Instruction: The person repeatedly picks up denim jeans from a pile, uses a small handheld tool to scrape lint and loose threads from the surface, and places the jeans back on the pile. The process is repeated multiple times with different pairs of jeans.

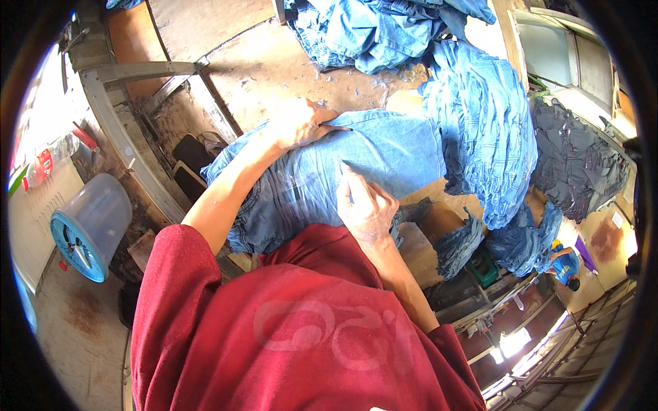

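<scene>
A light blue denim garment (391, 147) lies across my lap and the near edge of the work surface. My left hand (301, 125) is closed on its upper edge, fingers curled over a fold. Lower and to the right, my right hand (368, 205) is closed in a pinch against the same cloth. A small dark tip shows at its fingertips, but what it belongs to is too small to make out. To the right, a gathered blue denim pile (480, 130) touches the garment's end.
More blue denim (384, 34) is heaped at the back of the wooden table (274, 68), with thread scraps nearby. Dark grey garments (576, 157) hang at the right. A clear tub with a blue rim (92, 222) stands left. Far right, another person (565, 267) is in view.
</scene>
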